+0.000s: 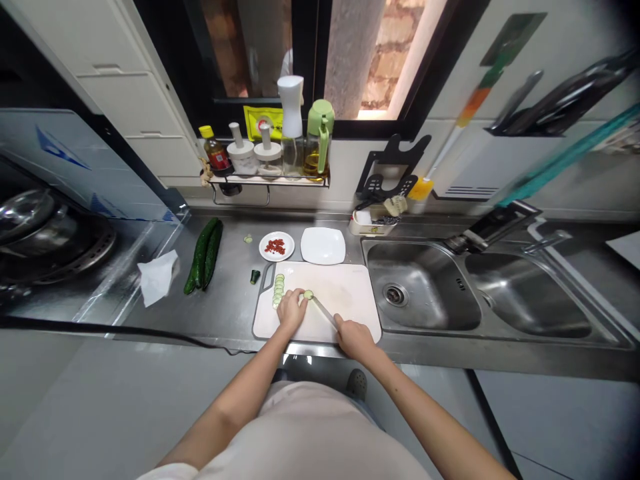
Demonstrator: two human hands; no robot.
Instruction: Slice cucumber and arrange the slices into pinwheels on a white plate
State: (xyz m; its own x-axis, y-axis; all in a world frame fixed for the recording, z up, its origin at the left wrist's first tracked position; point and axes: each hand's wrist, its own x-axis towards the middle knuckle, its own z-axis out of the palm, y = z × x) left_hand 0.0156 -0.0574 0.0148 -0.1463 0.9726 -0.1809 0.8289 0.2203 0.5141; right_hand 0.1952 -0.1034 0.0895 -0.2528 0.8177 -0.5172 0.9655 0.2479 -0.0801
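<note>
My right hand (356, 338) is closed round the handle of a kitchen knife (325, 311), its blade pointing up and left over the white cutting board (350, 283). At the blade's tip is a pale green cucumber slice (309, 294), with the closed fingertips of my left hand (292, 309) at its edge. The fingers' undersides are hidden. Just beyond my left hand, a row of overlapping cucumber slices (279, 283) lies along the board's left side. A dark green cucumber end (255, 276) sits on the counter beside the board.
Behind the board stand a small plate (263, 248) of chopped red pieces and a white square dish (323, 246). Whole cucumbers (204, 257) and a white paper towel (157, 277) lie left. A double sink (425, 287) is at right; a seasoning rack (270, 181) hangs behind.
</note>
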